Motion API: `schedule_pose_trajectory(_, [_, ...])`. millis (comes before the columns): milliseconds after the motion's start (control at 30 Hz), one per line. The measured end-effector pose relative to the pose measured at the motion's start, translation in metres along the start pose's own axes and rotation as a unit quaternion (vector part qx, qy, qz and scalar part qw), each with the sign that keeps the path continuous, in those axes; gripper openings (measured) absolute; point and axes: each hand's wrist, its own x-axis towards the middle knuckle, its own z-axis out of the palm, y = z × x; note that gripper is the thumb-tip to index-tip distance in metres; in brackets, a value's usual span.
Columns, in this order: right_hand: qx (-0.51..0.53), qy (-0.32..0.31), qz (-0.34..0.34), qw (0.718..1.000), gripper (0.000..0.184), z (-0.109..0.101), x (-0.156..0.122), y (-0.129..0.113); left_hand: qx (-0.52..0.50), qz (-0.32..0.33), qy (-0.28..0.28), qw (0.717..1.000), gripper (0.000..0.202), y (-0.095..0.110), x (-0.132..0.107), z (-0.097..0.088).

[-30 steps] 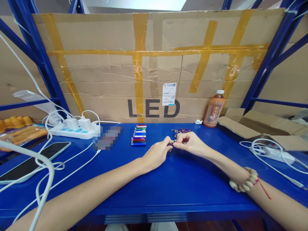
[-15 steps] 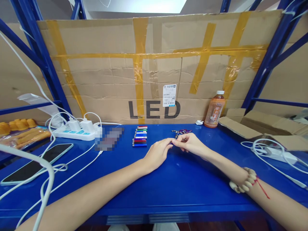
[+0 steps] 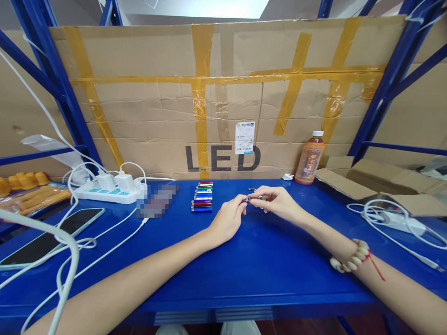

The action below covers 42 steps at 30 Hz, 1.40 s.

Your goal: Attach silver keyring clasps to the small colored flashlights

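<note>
Right hand [image 3: 281, 203] has crept slightly forward and left since half a second ago, now screening most of the loose small pieces [image 3: 251, 189] behind it. Clock read from where the fingers meet, 12 pointing away from the wearer.

Nearest: blue tabletop [image 3: 265, 272], 6 o'clock. Beaded bracelet [image 3: 352, 259] with red cord, right wrist, 4. Dark-screened phone [image 3: 38, 242], between 8 and 9. White charger [image 3: 401, 222] with coiled cable, just past 3.

Left hand [image 3: 226, 217] curled, thumb and forefinger pinching a small shiny piece [image 3: 246, 199] at the clock's centre. Right fingers bent, tips at that same piece; gripping or merely touching, cannot tell.

Row of coloured tubes [image 3: 202, 199], silver ends leftward, 9, near the left hand. Power strip [image 3: 108, 197], also 9, well apart, two white plugs in it. Orange bottle [image 3: 309, 160] standing, 2. Opened carton [image 3: 384, 180], 3.

Farthest: taped cardboard sheet [image 3: 157, 116] lettered LED, 12.
</note>
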Motion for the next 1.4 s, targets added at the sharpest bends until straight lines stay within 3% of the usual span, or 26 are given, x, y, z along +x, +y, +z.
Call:
schedule_pose_trajectory(467, [-0.011, -0.063, -0.101, 0.993, 0.024, -0.009, -0.003, -0.004, 0.007, 0.018, -0.090, 0.996, 0.016, -0.004, -0.004, -0.002])
schedule_pose_trajectory(800, [-0.083, -0.064, -0.139, 0.985, 0.031, -0.006, -0.006, -0.005, -0.003, 0.020, -0.102, 0.995, 0.010, -0.005, -0.005, -0.001])
schedule_pose_trajectory(1100, [-0.096, -0.018, -0.105, 0.990, 0.041, 0.001, -0.008, -0.008, 0.018, 0.033, -0.054, 0.998, 0.007, -0.003, -0.005, -0.001])
schedule_pose_trajectory(1233, [-0.049, -0.019, -0.053, 0.997, 0.045, 0.004, -0.006, -0.008, 0.025, 0.050, -0.001, 0.998, 0.006, -0.003, -0.006, 0.000])
schedule_pose_trajectory(1400, [-0.025, -0.035, 0.046, 0.998, 0.051, 0.006, -0.006, -0.015, 0.062, 0.062, 0.026, 0.996, 0.006, -0.005, -0.006, 0.001])
